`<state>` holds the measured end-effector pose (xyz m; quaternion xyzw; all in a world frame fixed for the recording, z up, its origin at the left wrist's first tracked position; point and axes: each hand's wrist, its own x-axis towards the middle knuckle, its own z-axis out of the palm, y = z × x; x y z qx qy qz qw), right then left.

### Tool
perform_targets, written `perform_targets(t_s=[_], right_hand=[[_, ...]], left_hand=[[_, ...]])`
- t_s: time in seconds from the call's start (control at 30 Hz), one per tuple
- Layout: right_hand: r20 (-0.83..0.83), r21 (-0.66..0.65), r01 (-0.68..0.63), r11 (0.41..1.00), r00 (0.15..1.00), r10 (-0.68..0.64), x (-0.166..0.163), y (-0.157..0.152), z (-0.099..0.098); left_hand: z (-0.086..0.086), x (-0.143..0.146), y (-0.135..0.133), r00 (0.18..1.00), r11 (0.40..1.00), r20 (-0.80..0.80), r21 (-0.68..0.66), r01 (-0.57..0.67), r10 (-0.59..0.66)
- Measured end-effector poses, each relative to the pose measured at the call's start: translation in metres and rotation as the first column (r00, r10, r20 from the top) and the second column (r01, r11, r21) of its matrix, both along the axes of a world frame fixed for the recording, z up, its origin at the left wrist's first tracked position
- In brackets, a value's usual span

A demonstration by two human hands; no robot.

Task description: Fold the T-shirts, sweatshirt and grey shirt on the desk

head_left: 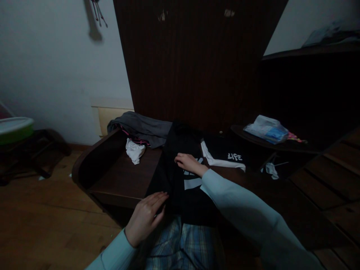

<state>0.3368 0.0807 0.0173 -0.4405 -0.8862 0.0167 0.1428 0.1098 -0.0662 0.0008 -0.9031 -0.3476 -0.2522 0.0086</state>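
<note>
A black garment with white print [180, 165] lies spread over a low dark wooden table [123, 180] in front of me. My right hand [188, 162] rests on its middle, fingers curled and pressed onto the cloth near the white lettering. My left hand [146, 217] lies flat on the garment's near left edge, fingers stretched out together. A second black piece with white trim and the word "LIFE" [227, 155] lies just right of the right hand.
A grey garment [140, 129] and a crumpled white cloth [135, 150] lie at the table's back left. A plastic bag [266, 129] sits on a dark shelf at right. A tall dark wardrobe [197, 63] stands behind. Wooden floor [42, 213] spreads left. Plaid cloth [180, 243] covers my lap.
</note>
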Motion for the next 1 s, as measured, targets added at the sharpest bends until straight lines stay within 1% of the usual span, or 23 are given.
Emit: perform_targets(t_s=[0.1, 0.2, 0.3, 0.37, 0.53, 0.63, 0.7, 0.9, 1.0], right_hand=[[-0.017, 0.066, 0.051, 0.997, 0.999, -0.050, 0.001, 0.003, 0.008], [-0.027, 0.106, 0.099, 0.989, 0.995, -0.096, 0.004, 0.007, 0.010], [0.012, 0.123, 0.123, 0.985, 0.992, -0.126, 0.007, 0.009, 0.005], [0.019, 0.130, 0.138, 0.982, 0.990, -0.141, 0.008, 0.009, 0.001], [-0.034, 0.136, 0.159, 0.978, 0.987, -0.156, 0.009, 0.007, -0.008], [-0.084, 0.095, 0.158, 0.983, 0.985, -0.150, 0.008, 0.007, -0.012], [-0.133, 0.057, 0.166, 0.984, 0.979, -0.157, 0.008, 0.008, -0.013], [-0.352, -0.104, 0.228, 0.968, 0.902, -0.251, 0.007, 0.011, -0.014], [-0.406, -0.146, 0.229, 0.962, 0.873, -0.270, 0.006, 0.013, -0.014]], left_hand=[[0.001, 0.005, -0.002, 1.000, 1.000, 0.028, 0.026, -0.007, 0.006], [0.000, 0.016, -0.006, 0.999, 0.999, 0.041, 0.031, 0.016, -0.017], [-0.004, 0.028, -0.011, 0.998, 0.999, 0.050, 0.019, 0.046, -0.046], [-0.006, 0.035, -0.014, 0.998, 0.999, 0.056, -0.012, 0.041, -0.040], [-0.004, 0.039, -0.015, 1.000, 0.993, 0.011, -0.120, 0.001, 0.000], [-0.004, 0.035, -0.015, 1.000, 0.990, -0.020, -0.142, 0.019, -0.022], [-0.008, 0.029, -0.015, 0.999, 0.990, -0.019, -0.135, 0.029, -0.032], [-0.027, 0.008, -0.016, 0.994, 0.996, 0.093, -0.058, 0.069, -0.063], [-0.029, 0.002, -0.015, 0.990, 0.998, 0.136, -0.035, 0.050, -0.044]])
